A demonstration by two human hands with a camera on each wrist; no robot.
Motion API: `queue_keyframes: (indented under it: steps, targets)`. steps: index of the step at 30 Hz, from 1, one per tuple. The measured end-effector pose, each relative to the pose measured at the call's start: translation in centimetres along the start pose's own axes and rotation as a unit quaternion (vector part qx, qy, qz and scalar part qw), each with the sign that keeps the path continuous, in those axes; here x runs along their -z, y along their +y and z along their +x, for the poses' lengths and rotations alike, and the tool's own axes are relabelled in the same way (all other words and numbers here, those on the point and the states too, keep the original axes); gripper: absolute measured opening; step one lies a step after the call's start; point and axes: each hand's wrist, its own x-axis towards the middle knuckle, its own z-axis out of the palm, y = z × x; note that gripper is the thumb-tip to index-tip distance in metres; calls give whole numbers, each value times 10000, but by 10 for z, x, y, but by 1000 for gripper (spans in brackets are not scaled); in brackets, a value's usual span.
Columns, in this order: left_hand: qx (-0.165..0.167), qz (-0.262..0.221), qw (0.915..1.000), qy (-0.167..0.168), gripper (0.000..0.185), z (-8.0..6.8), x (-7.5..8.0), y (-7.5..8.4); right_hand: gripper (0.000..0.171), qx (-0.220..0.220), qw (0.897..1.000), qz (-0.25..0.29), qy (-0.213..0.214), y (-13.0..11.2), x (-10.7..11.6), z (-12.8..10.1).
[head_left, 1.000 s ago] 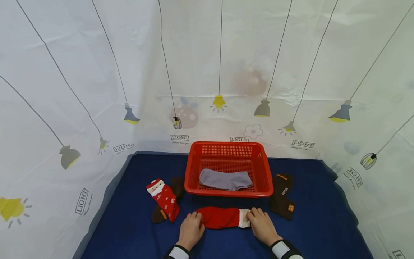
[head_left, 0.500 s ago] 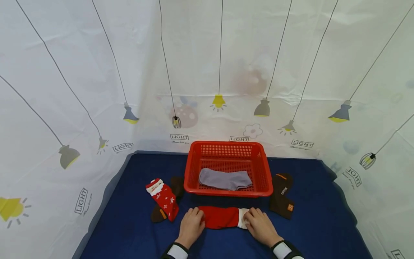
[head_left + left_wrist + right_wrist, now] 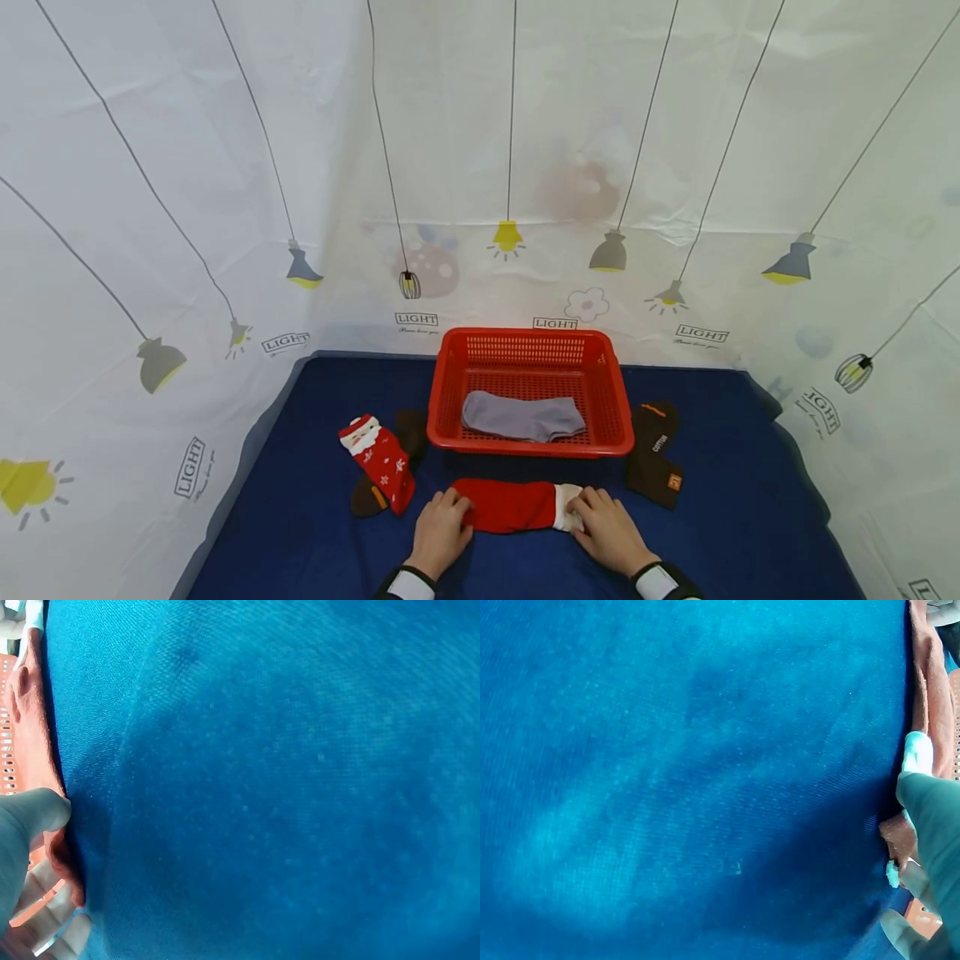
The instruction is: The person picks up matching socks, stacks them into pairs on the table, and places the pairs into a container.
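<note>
The work surface is a dark blue cloth [image 3: 300, 517], soft and finely woven, closed in on three sides by a white curtain [image 3: 225, 167] printed with hanging lamps.

On the cloth close to me lies a red sock [image 3: 510, 505] with a white cuff, flat and stretched sideways, just in front of the red basket [image 3: 621, 417]. My left hand [image 3: 441, 533] rests on its toe end at 9 o'clock, and my right hand [image 3: 611, 532] lies on the cuff at 3 o'clock. The fingers of both lie on the cloth of the sock; whether they pinch it or only press, I cannot tell — the wrist views show mostly blue cloth and a strip of red.

I judge the step is smoothing or laying out this sock before folding. The next move calls for a light, even grip on both ends, because the knit is soft and will crease easily.

The basket is rigid plastic with a perforated wall and holds a grey sock [image 3: 522, 417], folded flat. At 10 o'clock of the red sock lies a Santa sock [image 3: 378, 458] over a brown one [image 3: 367, 498] — at 2 o'clock, a brown sock [image 3: 654, 454] with orange marks.
</note>
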Motion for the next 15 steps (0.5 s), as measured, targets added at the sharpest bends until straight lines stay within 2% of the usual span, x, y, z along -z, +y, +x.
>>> queue_keyframes:
  steps: [15]
  targets:
    - [-47, 251, 9990, 368, 22, 8, -3, 2, 23, -125, 9997, 66, 175, 2, -10, 5]
